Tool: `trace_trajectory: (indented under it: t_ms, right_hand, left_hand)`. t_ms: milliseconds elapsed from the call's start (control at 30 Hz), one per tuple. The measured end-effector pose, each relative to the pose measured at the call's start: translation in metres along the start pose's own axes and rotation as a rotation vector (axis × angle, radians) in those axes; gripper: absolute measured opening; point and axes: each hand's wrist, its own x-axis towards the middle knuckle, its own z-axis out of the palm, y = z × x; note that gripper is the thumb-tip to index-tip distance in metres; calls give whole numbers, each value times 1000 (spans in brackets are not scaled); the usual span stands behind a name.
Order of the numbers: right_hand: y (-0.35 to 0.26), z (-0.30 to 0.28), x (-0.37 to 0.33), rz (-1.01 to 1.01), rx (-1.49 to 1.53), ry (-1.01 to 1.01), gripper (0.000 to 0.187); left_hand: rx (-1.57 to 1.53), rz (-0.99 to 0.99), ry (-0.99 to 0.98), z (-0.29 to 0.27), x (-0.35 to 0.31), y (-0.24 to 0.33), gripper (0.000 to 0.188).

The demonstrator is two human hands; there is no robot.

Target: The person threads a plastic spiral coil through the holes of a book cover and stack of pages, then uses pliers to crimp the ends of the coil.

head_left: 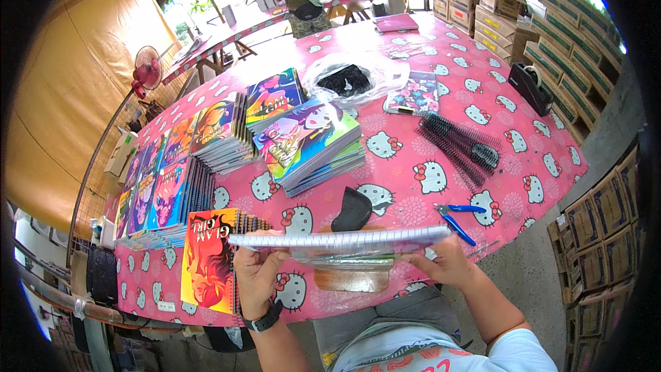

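Held edge-on between my hands is a spiral notebook [344,240] with a pale edge and a clear, shiny layer below it; whether it is one or several I cannot tell. My left hand [258,272] grips its left end, and my right hand [447,262] grips the right end. Beneath it, a brown wooden board [352,280] shows on the table. An orange-red notebook [210,258] lies beside my left hand. Blue-handled cutting pliers [458,222] rest beyond my right hand. A black curved pad [352,209] lies just past the held notebook.
Stacks of colourful notebooks [310,141] fill the left of the pink table [399,158]. Black coil bindings [460,148] lie at right. A plastic bag [385,76] holds more black coils. Cartons [585,55] line the right side. Another person [303,0] stands beyond the table.
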Motion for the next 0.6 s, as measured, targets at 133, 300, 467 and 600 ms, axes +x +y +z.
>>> trace_trajectory:
  t_ms: [133, 300, 467, 600]
  right_hand:
    - [8, 15, 1, 41, -52, -152, 23]
    - [42, -11, 28, -7, -100, -318, 22]
    - [150, -77, 87, 232, -827, 370, 15]
    - [184, -78, 93, 450, -870, 202, 21]
  left_hand:
    - [215, 73, -124, -21, -1, -28, 22]
    - [-95, 58, 141, -4, -21, -45, 35]
    - [83, 55, 275, 14, -5, -66, 11]
    - [-52, 89, 387, 3, -3, -58, 10]
